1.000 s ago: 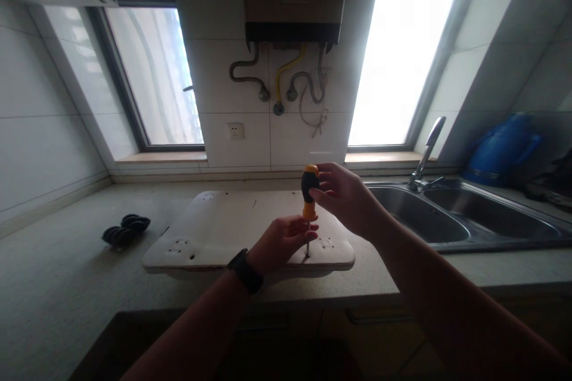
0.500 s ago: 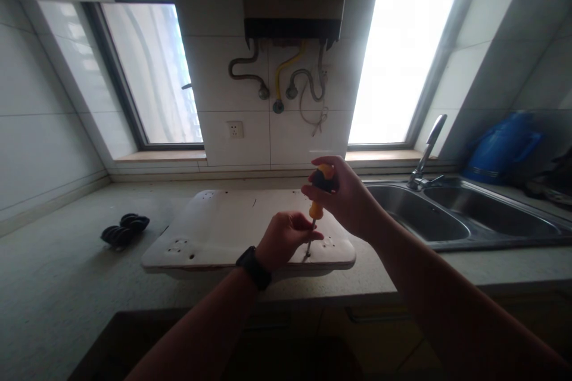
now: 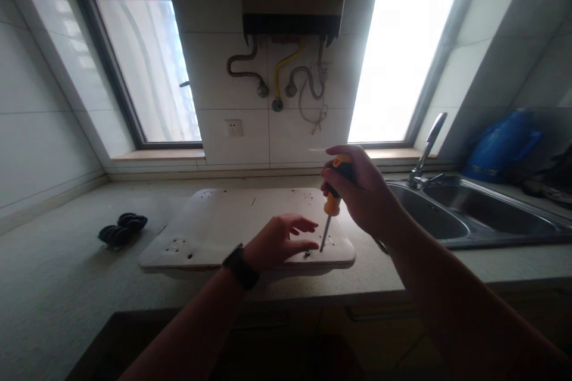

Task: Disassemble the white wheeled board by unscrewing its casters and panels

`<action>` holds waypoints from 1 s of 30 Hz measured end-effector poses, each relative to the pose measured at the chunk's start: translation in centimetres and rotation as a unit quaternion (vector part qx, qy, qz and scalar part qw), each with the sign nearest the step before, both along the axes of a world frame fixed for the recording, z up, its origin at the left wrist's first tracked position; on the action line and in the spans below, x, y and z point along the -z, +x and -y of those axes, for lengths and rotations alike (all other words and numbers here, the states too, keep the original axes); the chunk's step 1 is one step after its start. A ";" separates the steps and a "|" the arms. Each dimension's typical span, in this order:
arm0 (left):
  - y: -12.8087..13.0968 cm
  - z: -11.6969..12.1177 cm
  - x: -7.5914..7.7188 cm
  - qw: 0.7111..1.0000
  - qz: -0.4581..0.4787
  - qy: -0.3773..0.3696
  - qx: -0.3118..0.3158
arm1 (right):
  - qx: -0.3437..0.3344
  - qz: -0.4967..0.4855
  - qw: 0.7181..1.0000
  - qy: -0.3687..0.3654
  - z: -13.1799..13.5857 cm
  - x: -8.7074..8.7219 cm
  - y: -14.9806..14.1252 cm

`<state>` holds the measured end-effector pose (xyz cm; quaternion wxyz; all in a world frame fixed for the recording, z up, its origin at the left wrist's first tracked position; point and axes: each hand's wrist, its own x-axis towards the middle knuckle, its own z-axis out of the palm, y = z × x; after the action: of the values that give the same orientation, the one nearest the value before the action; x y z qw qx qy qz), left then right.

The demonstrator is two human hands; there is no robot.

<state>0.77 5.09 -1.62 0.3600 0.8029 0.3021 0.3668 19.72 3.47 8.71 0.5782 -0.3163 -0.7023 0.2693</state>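
The yellow-and-black screwdriver (image 3: pixel 332 206) is in the person's right hand (image 3: pixel 364 190), its handle wrapped by the closed fingers. It stands over the near right corner area of a white panel (image 3: pixel 236 220). Its long axis slants: the butt of the handle leans up and to the right, and the shaft runs down and a little left, tip pointing toward the panel. The tip appears just right of a small dark spot (image 3: pixel 307 254) near the panel's front edge; whether it touches the surface cannot be told.

The left hand (image 3: pixel 279 241) is held above the panel, fingers parted from the thumb and gripping nothing, with the thumb's end just beside the screwdriver's tip. A black watch (image 3: pixel 241 266) is on that wrist.

The panel lies flat side up on the worktop (image 3: pixel 67 268), its long axis running left to right, roughly parallel to the worktop's front edge.
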 end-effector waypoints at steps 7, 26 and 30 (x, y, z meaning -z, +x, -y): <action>-1.1 -0.1 0.8 0.972 -0.176 0.153 0.014 | 0.028 -0.046 0.998 -0.022 0.8 0.5 2.6; 0.0 0.6 0.5 0.952 -0.219 0.193 -0.090 | 0.063 -0.055 0.993 -0.078 2.7 4.0 4.3; -0.4 1.0 0.3 0.960 -0.187 0.182 -0.102 | 0.051 -0.060 0.994 -0.082 2.9 5.0 4.7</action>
<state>0.39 4.06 -1.95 0.1055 0.8743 0.3721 0.2933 24.38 0.52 3.71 0.6047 -0.3810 -0.6248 0.3144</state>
